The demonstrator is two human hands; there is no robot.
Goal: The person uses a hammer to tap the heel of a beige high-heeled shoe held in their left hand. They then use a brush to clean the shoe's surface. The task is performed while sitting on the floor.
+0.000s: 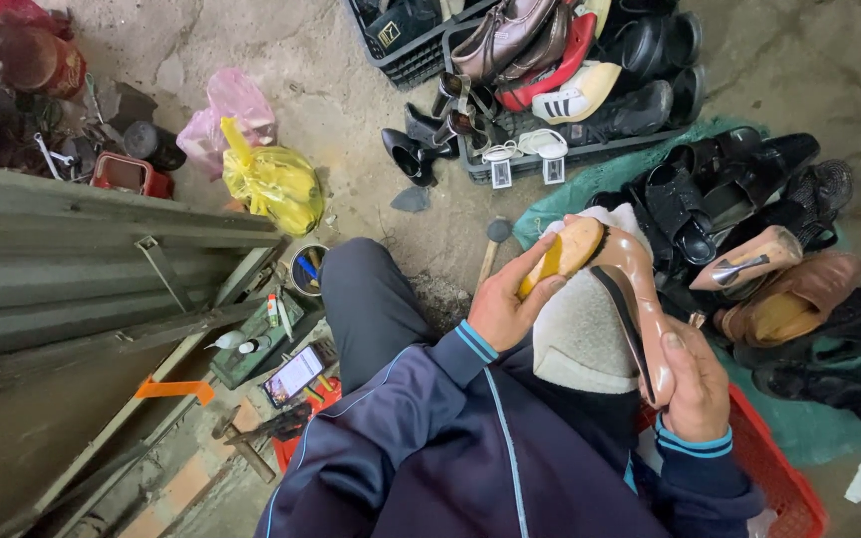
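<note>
Left hand (503, 304) grips the toe end of a tan high-heel shoe (622, 289), fingers curled round the sole tip. Right hand (695, 384) clasps the heel end, thumb along the edge. Shoe lies sole-up across a cream cloth (575, 339) on the lap. Hammer (493, 244) on the ground just past the knee. Shoe pile (749, 229) on a green sheet to the right, black crates (510, 149) of shoes ahead, red crate (779, 478) by the right elbow, yellow bag (273, 184) to the left.
</note>
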